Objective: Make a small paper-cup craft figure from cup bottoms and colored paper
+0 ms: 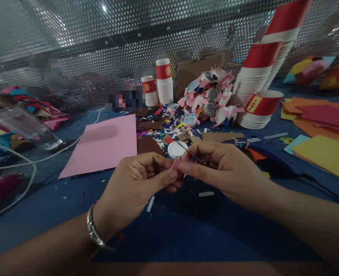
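Observation:
My left hand (137, 184) is closed, pinching a small pink paper piece (175, 164) between thumb and forefinger. My right hand (221, 170) is closed too; its fingers touch the same pink piece and hold a thin pair of scissors (191, 153) whose blades point up and left. Both hands meet above the blue table (172, 230), just in front of a white round disc (176, 149). A silver bracelet (93, 230) circles my left wrist.
A pink paper sheet (103, 145) lies left of centre. A pile of finished paper-cup crafts (209, 97) sits behind, with stacks of red-and-white cups (261, 73) to the right and more cups (163, 80) at centre back. Coloured paper sheets (321, 122) lie right; white cables (28, 168) run left.

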Motion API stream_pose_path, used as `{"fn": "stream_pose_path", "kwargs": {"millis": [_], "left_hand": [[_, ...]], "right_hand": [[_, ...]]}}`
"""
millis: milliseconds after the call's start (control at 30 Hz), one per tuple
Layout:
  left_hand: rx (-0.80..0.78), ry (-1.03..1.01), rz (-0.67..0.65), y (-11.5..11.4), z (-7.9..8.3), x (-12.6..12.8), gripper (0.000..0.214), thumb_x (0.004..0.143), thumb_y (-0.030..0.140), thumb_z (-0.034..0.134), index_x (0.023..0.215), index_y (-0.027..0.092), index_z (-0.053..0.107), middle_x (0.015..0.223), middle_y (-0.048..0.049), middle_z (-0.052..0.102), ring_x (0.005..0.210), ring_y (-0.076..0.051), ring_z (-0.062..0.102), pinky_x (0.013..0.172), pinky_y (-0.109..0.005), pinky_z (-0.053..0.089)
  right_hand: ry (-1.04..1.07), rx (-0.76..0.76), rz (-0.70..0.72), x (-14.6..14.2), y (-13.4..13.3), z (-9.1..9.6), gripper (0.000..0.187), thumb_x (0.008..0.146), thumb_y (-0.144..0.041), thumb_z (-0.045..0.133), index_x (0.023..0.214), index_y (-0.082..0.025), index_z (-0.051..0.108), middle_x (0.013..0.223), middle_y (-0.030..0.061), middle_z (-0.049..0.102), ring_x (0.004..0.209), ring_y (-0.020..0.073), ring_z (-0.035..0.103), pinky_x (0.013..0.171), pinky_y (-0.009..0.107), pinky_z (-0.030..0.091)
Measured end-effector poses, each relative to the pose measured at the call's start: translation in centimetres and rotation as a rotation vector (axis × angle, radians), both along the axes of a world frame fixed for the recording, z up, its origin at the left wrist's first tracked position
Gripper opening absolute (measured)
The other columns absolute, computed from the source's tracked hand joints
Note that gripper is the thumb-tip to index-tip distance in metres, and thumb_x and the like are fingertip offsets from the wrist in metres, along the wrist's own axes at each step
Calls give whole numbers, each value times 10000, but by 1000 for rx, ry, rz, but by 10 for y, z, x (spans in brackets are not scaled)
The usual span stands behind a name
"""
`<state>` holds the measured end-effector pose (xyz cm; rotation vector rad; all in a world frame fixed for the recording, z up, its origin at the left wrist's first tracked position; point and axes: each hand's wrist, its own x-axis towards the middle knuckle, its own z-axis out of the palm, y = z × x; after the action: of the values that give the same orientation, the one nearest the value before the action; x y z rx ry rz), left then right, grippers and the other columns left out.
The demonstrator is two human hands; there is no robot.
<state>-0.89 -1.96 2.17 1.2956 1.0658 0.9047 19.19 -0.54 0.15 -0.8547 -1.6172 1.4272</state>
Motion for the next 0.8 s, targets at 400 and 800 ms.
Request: {"fn": "stream_pose_path", "kwargs": {"millis": [400, 800], "left_hand": [[-11, -43, 55, 2, -3, 1, 93, 809, 252, 820, 815, 172, 772, 787, -34, 787, 691, -123, 730, 645, -190, 596], [28, -29, 50, 3, -1, -3, 82, 830, 247, 800, 867, 182, 767, 778, -34, 786, 702, -140, 742, 647, -205, 601]], "right_hand": [[-73, 62, -72, -1, 0, 4, 241, 888, -386, 729, 812, -176, 636, 741, -12, 598, 664, 117, 504, 585, 243, 394], [-92, 48, -95, 0, 0, 3, 324, 876, -491, 714, 832, -177, 651, 760, 10, 614, 678, 137, 528, 594, 253, 415]]}}
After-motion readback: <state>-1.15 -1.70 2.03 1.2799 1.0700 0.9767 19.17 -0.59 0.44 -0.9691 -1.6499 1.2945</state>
